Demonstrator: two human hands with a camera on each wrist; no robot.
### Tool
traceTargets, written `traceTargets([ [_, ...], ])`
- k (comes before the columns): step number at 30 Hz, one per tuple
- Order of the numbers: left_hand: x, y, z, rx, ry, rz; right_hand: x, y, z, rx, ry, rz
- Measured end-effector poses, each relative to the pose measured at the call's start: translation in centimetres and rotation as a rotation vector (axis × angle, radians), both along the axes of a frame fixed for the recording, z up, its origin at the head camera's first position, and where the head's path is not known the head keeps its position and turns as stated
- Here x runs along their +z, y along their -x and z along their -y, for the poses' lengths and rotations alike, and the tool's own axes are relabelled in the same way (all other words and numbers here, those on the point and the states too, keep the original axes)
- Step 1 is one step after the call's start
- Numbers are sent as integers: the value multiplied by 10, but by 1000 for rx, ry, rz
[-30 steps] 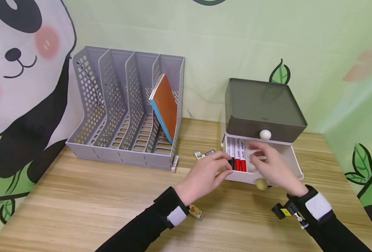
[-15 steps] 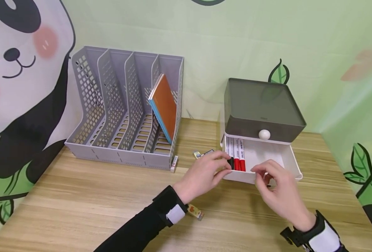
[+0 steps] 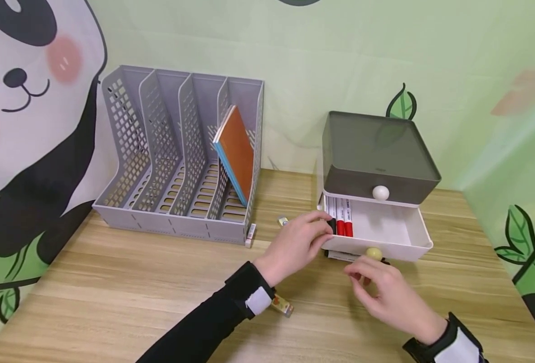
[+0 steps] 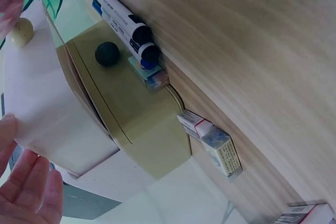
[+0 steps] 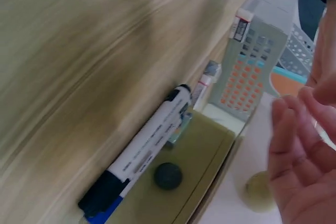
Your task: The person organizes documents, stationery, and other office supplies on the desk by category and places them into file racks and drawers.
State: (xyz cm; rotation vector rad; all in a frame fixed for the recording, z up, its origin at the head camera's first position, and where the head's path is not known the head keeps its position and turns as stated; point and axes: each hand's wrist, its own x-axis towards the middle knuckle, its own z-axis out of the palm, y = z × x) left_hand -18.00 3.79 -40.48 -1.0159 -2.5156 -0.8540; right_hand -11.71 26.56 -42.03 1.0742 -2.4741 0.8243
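My left hand point(image 3: 296, 244) grips the front left corner of the open white drawer point(image 3: 399, 250); its thumb lies on the front panel in the left wrist view. Several markers point(image 3: 344, 229) with red and black caps lie inside along the drawer's left side. My right hand point(image 3: 387, 295) hovers in front of the drawer, fingers loosely bent and holding nothing, just below the yellowish knob point(image 3: 374, 253). On the table under the drawer front lie black-capped markers point(image 4: 123, 17) and a blue one, beside the lower drawer's dark knob point(image 4: 107, 53).
A dark-topped drawer unit point(image 3: 381, 146) stands at the back right. Left of it is a grey file rack point(image 3: 181, 151) holding an orange-covered notebook point(image 3: 238, 151). Small erasers lie about: a white eraser point(image 3: 251, 235) by the rack, another eraser point(image 3: 282, 305) near the left wrist.
My right hand has come out of the drawer and moved down in front of it. The drawer has slid slightly inward, uncovering a marker on the table. My left hand stays at the drawer corner.
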Motion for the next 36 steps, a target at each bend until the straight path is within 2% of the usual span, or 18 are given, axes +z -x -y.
traceTargets([
  [6,2,11,-4,45,0,3,-6,2,-2,-130,-208,57],
  [10,2,15,-4,67,9,11,-12,5,-5,-162,-308,92],
  [14,0,12,0,81,-22,21,-19,9,-10,-169,-348,129],
  [19,-4,4,11,148,-52,60,-29,18,-16,-189,-408,159],
  [27,-12,-2,26,176,83,113,-36,33,-21,-235,-479,229],
  [31,-17,-3,29,155,135,135,-38,41,-21,-247,-486,255],
  [36,-23,-4,31,132,167,151,-39,43,-20,-236,-481,240],
])
